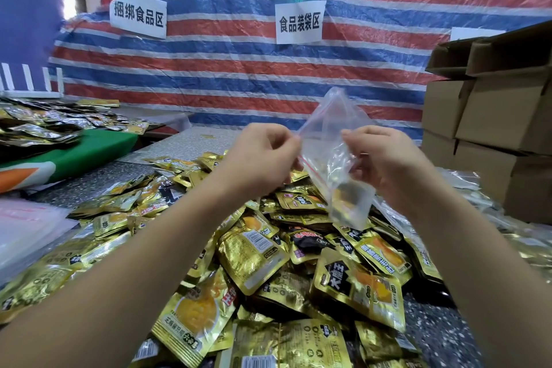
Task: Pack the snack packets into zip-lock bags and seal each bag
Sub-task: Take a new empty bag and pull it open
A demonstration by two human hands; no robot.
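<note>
Above a heap of gold snack packets (260, 251) on my speckled table (185, 142), I hold one clear zip-lock bag (331, 155) up in the air with both hands. My left hand (263, 155) pinches the red zip strip at the bag's edge, fingers closed on it. My right hand (385, 158) grips the bag's other side, fingers closed on the film. The bag looks empty; gold shows through from the packets behind it.

I judge the thin film could slip from either pinch, or the mouth could stay stuck shut if I pull unevenly.

Cardboard boxes (490, 116) stand close on my right, limiting that elbow. A striped tarp (268, 75) hangs well behind. Leftward, the tabletop gives more room.
</note>
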